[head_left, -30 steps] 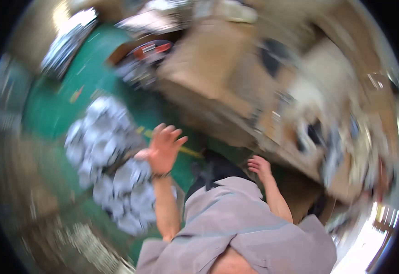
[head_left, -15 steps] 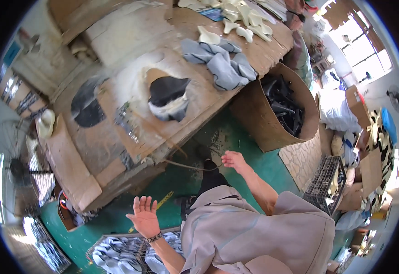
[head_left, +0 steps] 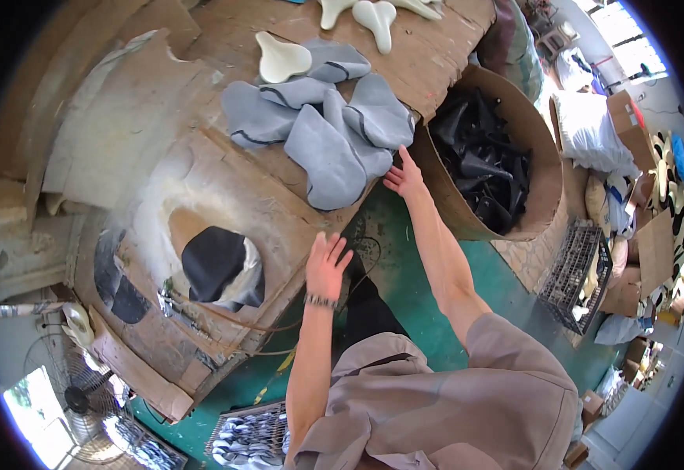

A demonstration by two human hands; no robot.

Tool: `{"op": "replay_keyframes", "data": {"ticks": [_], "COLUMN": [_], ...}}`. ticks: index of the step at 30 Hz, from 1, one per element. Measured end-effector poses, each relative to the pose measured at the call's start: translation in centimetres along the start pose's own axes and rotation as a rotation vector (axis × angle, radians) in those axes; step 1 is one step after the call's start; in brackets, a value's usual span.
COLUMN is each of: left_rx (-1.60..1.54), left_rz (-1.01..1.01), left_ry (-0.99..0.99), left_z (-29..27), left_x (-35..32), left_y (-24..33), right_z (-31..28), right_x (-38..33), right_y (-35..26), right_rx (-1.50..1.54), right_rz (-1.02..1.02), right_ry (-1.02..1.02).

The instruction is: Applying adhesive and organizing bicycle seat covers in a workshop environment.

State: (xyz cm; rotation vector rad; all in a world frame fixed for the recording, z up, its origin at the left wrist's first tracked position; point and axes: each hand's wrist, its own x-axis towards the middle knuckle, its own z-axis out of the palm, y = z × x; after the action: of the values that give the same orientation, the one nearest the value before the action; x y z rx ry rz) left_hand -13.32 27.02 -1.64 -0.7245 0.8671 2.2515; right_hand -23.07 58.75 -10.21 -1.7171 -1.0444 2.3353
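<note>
A loose pile of grey padded saddle covers point(head_left: 326, 157) with dark edging lies on the cardboard-topped table. At its right edge is my right hand point(head_left: 406, 176), fingers stretched out by the nearest cover; whether they touch it I cannot tell. My left hand point(head_left: 326, 270), with a patterned band at the wrist, hovers by the table's front edge, open with fingers spread and nothing in it. To its left sits a black saddle-shaped piece point(head_left: 212, 262) with grey and white material around its lower side. A cream foam saddle pad point(head_left: 283, 59) rests against the pile's far side.
More cream saddle pads point(head_left: 375, 22) lie at the table's far end. A round cardboard bin point(head_left: 544, 157) holds black plastic saddle shells point(head_left: 479, 168). A thin hose point(head_left: 267, 352) hangs off the table's front. Crates, boxes and sacks stand at right; a floor fan point(head_left: 79, 399) is at left.
Both hands have moved forward toward the table, the right one up to the grey covers. My view has shifted closer, bringing the pile nearer the middle.
</note>
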Motion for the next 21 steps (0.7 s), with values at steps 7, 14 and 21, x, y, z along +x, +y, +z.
{"op": "replay_keyframes", "data": {"ticks": [7,14,21], "left_rx": [-0.086,-0.154,-0.408], "left_rz": [-0.100,0.100,0.219], "left_ry": [0.211,0.381,0.312], "left_z": [7.1,8.8,12.3], "left_x": [12.4,13.7,12.7], "left_y": [-3.5,-4.9,-2.6], "right_z": [3.6,6.7,9.5], "right_x": [4.1,-1.2,-8.9], "right_y": [-2.3,-5.2,-8.8], "right_rx": [-0.034,-0.073,0.076], "right_rz": [0.081,-0.185,-0.467], "right_ry": [0.028,0.005,-0.155]}}
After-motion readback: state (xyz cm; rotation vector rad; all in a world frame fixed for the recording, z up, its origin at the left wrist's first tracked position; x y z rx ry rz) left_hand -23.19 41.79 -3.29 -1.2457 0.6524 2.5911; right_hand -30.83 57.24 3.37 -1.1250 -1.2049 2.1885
